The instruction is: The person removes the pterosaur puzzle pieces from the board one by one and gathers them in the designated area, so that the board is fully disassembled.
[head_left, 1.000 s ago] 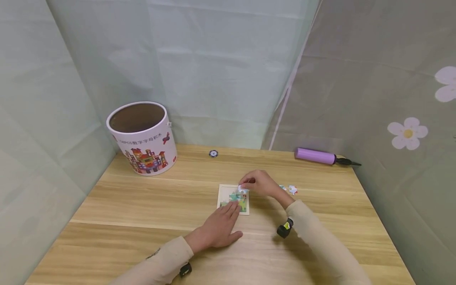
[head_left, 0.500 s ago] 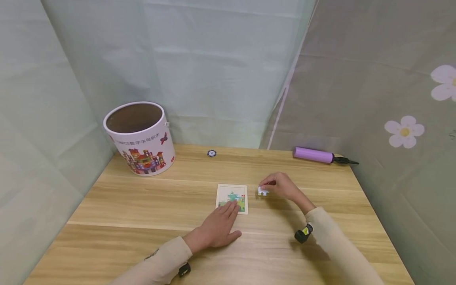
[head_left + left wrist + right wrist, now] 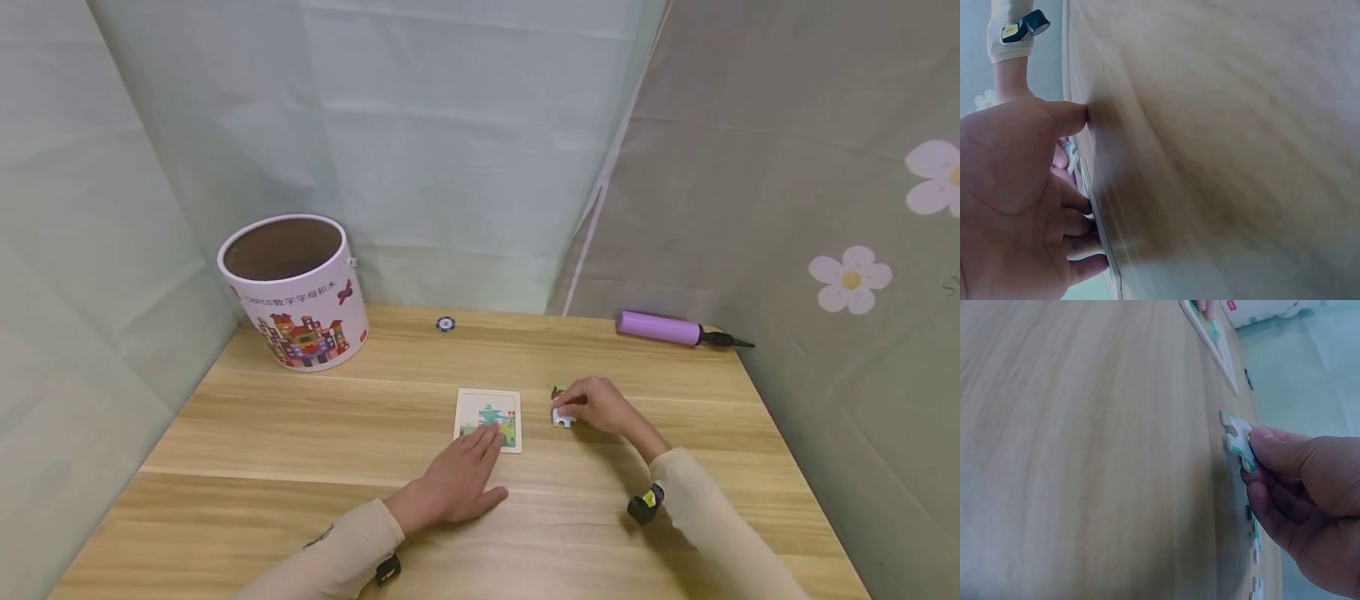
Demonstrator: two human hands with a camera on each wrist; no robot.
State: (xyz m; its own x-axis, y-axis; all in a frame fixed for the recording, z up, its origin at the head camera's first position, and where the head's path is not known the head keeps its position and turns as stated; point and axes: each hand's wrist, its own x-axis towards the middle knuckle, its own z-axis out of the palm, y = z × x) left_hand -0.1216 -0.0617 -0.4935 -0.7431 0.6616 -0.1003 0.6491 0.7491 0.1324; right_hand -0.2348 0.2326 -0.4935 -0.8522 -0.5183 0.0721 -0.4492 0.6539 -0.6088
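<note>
A small puzzle board (image 3: pixel 467 407) with a pale wooden frame lies on the table, partly filled with green and yellow pieces. My left hand (image 3: pixel 461 475) rests on its lower part, fingers extended and hiding some of it; the left wrist view shows the fingertips at the board's edge (image 3: pixel 1100 225). To the right of the board, my right hand (image 3: pixel 602 405) pinches a whitish puzzle piece (image 3: pixel 562 419) between thumb and fingers. In the right wrist view this piece (image 3: pixel 1237 434) is tilted. A green-and-brown piece (image 3: pixel 558 391) shows just behind the right fingers.
More loose pieces (image 3: pixel 1255 544) lie on the table below the right hand in its wrist view. A printed white bucket (image 3: pixel 300 325) stands at the back left. A poker chip (image 3: pixel 446 323) and a purple hand pump (image 3: pixel 660 327) lie along the back edge, before hanging cloth.
My right hand has carried the whitish piece from the board's upper right corner out to the right, then slightly nearer to me. My left hand has stayed on the board.
</note>
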